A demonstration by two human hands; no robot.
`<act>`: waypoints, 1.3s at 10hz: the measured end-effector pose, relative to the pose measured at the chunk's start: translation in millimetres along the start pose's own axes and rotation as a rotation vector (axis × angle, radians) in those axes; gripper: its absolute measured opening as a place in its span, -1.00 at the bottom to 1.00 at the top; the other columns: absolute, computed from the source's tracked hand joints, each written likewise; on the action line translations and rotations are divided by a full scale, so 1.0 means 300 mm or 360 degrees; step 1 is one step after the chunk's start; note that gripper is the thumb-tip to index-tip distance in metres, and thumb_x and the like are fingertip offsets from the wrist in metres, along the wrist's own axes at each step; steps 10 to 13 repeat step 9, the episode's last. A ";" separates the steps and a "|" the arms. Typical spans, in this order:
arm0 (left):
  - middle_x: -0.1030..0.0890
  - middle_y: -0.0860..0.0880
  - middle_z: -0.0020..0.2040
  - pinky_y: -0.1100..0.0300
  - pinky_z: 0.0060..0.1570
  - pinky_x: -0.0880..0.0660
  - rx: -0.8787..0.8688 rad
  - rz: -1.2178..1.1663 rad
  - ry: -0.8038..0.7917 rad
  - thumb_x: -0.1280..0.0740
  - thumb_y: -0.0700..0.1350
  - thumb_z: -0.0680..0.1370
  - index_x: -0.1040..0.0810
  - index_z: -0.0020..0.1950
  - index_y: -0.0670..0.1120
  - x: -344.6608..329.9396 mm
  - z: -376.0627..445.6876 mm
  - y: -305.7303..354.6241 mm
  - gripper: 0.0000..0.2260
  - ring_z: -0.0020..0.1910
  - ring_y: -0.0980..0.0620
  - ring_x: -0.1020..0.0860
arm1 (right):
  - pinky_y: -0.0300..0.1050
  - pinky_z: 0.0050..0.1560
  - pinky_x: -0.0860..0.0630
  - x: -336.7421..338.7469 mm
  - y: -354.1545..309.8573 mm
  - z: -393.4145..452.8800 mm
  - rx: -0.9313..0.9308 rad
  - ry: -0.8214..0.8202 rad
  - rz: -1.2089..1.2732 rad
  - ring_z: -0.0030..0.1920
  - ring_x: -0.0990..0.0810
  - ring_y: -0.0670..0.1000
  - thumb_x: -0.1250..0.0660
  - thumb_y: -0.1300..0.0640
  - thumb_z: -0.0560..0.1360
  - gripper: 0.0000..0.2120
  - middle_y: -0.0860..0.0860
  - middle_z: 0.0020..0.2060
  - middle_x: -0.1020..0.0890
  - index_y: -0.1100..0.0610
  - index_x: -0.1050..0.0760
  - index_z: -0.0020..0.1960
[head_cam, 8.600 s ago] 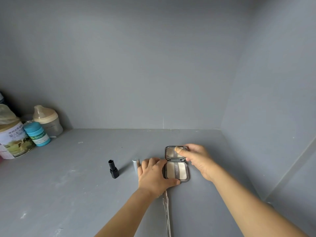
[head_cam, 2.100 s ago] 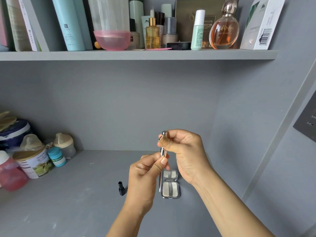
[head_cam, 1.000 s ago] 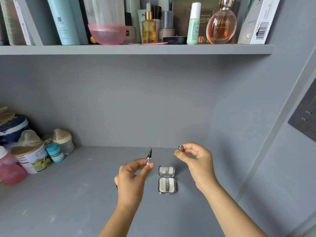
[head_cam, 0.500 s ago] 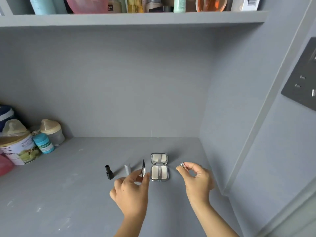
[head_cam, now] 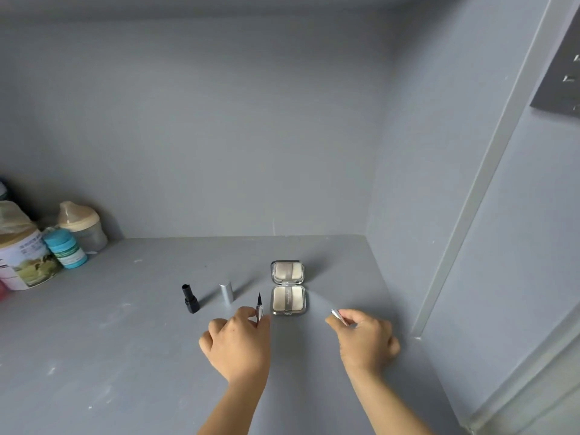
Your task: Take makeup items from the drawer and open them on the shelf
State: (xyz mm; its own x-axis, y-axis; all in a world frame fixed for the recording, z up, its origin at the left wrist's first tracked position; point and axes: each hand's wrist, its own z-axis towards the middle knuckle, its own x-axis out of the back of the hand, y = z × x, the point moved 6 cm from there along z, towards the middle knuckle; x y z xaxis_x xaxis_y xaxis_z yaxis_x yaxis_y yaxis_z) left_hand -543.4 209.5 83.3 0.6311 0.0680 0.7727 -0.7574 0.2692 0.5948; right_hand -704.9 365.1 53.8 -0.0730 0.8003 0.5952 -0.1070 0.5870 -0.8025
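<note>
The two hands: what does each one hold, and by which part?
The left hand pinches the eyeliner pen by its silver barrel, tip up. The right hand pinches its silver cap at one end.

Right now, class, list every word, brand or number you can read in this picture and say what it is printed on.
"KIKO": on the front edge of the open compact.
White tin at far left: printed characters above a field picture, too blurred to read.
Small blue bottle: label text too small to read.
Nothing readable on the eyeliner pen, its cap, or the lipstick.
</note>
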 end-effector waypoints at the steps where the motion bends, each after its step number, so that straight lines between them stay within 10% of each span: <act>1: -0.70 0.09 -0.21 0.16 0.00 -0.08 0.0026 0.0060 -0.0025 -0.35 0.08 0.43 -0.65 -0.06 0.07 -0.028 0.018 -0.021 -0.83 0.05 -0.02 -0.45 | -0.02 0.12 -0.17 -0.028 0.000 0.006 0.0017 -0.0036 -0.0063 0.03 -0.41 0.02 -0.44 -0.06 0.36 -0.91 -0.09 -0.22 -0.67 -0.08 -0.66 -0.18; 13: -0.63 0.03 -0.05 0.10 0.07 -0.20 -0.0001 0.0276 -0.0151 -0.31 0.25 0.41 -0.58 0.00 0.06 -0.071 0.030 -0.059 -0.68 0.08 -0.07 -0.40 | -0.03 0.14 -0.17 -0.053 -0.034 0.014 0.0162 -0.0112 -0.0189 0.12 -0.41 0.01 -0.41 -0.15 0.38 -0.71 -0.11 -0.01 -0.64 -0.10 -0.60 0.07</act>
